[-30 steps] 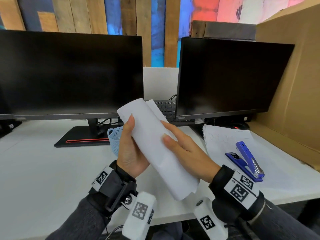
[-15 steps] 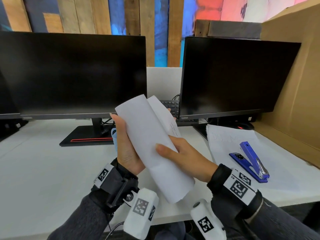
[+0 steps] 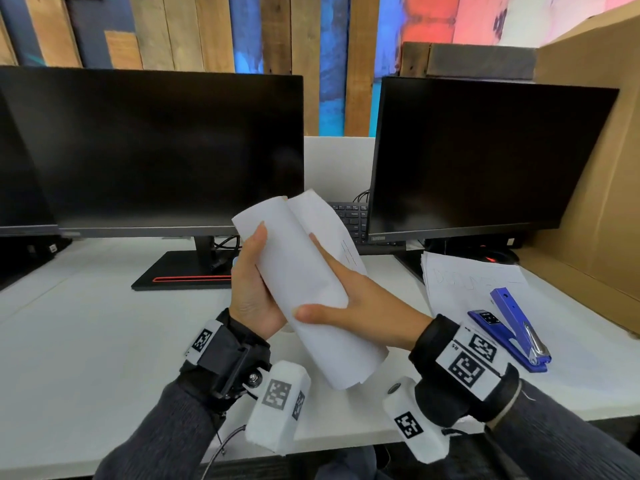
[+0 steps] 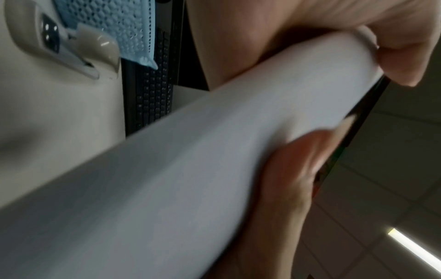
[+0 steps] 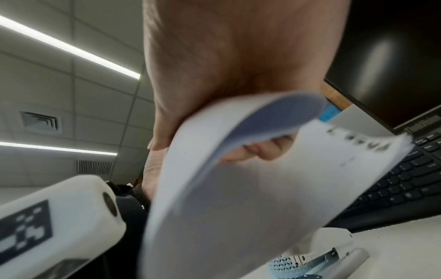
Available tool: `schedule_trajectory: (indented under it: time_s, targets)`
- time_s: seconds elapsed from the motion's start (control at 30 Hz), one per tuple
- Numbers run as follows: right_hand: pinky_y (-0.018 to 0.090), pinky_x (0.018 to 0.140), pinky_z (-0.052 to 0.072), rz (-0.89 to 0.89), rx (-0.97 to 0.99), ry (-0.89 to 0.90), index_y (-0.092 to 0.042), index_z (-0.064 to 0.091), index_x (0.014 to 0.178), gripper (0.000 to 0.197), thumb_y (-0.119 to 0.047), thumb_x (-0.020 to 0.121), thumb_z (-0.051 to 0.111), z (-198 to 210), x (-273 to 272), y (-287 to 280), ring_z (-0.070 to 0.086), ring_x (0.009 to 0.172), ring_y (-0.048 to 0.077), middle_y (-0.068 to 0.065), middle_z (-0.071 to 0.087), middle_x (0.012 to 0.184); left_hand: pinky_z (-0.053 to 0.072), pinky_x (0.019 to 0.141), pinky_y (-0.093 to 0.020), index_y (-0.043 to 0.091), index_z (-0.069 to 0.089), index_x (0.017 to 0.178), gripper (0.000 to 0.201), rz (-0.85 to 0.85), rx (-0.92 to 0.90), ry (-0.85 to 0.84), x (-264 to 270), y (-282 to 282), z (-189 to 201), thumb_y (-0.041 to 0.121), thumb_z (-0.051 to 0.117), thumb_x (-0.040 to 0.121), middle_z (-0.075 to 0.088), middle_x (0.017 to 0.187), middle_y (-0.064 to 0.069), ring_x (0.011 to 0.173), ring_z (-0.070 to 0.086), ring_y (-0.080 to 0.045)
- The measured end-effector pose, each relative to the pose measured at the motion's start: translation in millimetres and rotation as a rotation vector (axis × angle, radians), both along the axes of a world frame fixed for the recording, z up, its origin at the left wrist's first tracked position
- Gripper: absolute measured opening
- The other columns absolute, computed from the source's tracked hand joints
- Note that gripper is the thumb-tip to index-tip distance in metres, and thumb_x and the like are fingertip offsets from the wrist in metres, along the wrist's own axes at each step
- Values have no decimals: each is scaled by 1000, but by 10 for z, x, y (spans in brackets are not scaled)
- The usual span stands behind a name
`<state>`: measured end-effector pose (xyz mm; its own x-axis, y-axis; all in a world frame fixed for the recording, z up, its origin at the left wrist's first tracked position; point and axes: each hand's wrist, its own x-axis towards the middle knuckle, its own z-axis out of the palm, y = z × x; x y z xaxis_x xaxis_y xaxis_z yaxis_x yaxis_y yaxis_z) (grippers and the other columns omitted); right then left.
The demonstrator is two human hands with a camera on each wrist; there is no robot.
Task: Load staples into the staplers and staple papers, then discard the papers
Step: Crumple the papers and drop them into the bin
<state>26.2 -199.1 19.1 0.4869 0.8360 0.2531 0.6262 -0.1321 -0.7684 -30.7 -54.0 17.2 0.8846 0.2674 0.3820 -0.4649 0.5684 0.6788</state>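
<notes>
A bundle of white papers (image 3: 304, 289), rolled into a loose tube, is held above the desk between both hands. My left hand (image 3: 254, 289) grips its left side with the thumb up along the paper. My right hand (image 3: 349, 303) wraps the right side, index finger stretched along the sheet. In the wrist views the papers (image 4: 190, 179) (image 5: 238, 188) fill the frame. A blue stapler (image 3: 512, 327) lies open on a stack of sheets (image 3: 460, 275) at the right. A white stapler (image 4: 64, 43) (image 5: 334, 251) lies on the desk under the hands, hidden in the head view.
Two dark monitors (image 3: 156, 150) (image 3: 478, 161) stand at the back, a black keyboard (image 3: 353, 220) between them. A light blue mesh basket (image 4: 112, 24) sits beside the white stapler. A cardboard panel (image 3: 602, 150) walls off the right side of the white desk (image 3: 86, 323).
The rolled papers have turned a little and tightened between the hands; my right index finger now lies stretched along the sheet. The blue stapler has not moved.
</notes>
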Motion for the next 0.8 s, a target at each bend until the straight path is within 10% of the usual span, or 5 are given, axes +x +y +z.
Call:
schedule_trajectory:
  time_s: [0.13,0.23,0.4,0.53,0.8]
  targets:
    - [21,81,54,-13,220,13,-40,51,133,54,-36,83,70,24,-9,-10,65,100,-1,-20,67,114,52,91,-47,18,65,120,75,-69,-24,-152,-39,92,71,69,64,65,70,112,-8,106,65,-28]
    - [20,66,55,-33,428,240,-24,64,106,25,-32,83,62,96,-37,-6,71,81,5,-12,74,94,38,107,-44,21,43,143,94,-257,-47,-91,-50,110,108,80,47,69,56,133,-3,125,50,-24]
    - [39,86,58,-41,507,612,-18,60,121,55,-53,80,49,216,90,-15,70,102,25,7,72,115,32,112,-54,37,41,144,86,-37,313,221,111,77,-3,84,42,72,59,136,-4,128,53,-28]
    - [36,85,58,-51,457,732,-21,61,121,54,-57,83,44,179,213,-62,70,103,21,3,73,114,44,95,-40,46,60,105,45,23,404,398,96,92,9,73,47,73,73,104,1,96,64,-20]
    - [38,87,58,-66,420,942,-25,64,122,61,-65,86,36,86,322,-246,70,104,21,4,70,120,55,91,-37,13,65,121,37,50,306,376,67,227,38,34,45,99,71,118,-5,103,70,-18]
